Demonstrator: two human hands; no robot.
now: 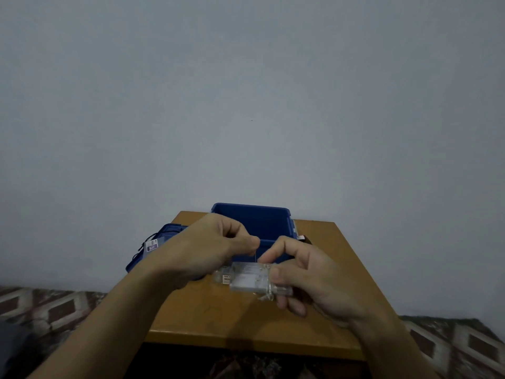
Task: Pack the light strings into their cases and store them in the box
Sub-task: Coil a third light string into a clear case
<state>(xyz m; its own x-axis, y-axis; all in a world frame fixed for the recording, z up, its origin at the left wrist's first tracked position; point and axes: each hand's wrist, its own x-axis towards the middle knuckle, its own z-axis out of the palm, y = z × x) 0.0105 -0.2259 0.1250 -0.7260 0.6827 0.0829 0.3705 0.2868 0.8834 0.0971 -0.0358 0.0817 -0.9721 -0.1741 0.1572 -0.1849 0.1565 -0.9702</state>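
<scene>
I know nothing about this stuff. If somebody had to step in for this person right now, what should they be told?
Left hand pinches the thin light string just above the clear case.
Right hand grips that case over the table.
Blue box stands open at the far edge, its floor hidden. Blue lid lies beside it, carrying a labelled pack.
Done: unclear, the case is blurred.
Left: tuck in the string, close the case, box it.
</scene>
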